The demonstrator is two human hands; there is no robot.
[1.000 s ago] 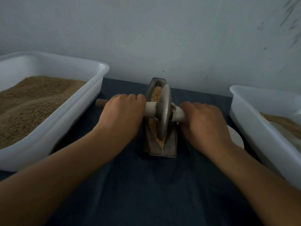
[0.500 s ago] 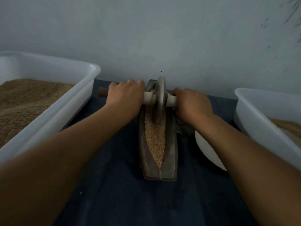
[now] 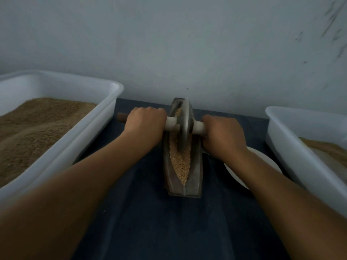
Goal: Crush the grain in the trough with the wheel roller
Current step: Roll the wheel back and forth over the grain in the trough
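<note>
Trough point(image 3: 183, 188) runs 12 to 6 before you, grain point(image 3: 180, 163) heaped inside. Your left hand point(image 3: 145, 126) and right hand point(image 3: 223, 136) clamp the axle at 9 and 3, wheel roller point(image 3: 185, 124) seated toward 12; roll along that line.

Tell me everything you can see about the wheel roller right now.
The wheel roller is a thin grey disc, metal by its look, standing on edge on a pale axle that runs crosswise through its centre. Its lower rim sits in the grain toward the far part of the narrow boat-shaped trough. The left hand and the right hand each grip the axle on one side of the disc. A brown wooden end sticks out past the left hand.
</note>
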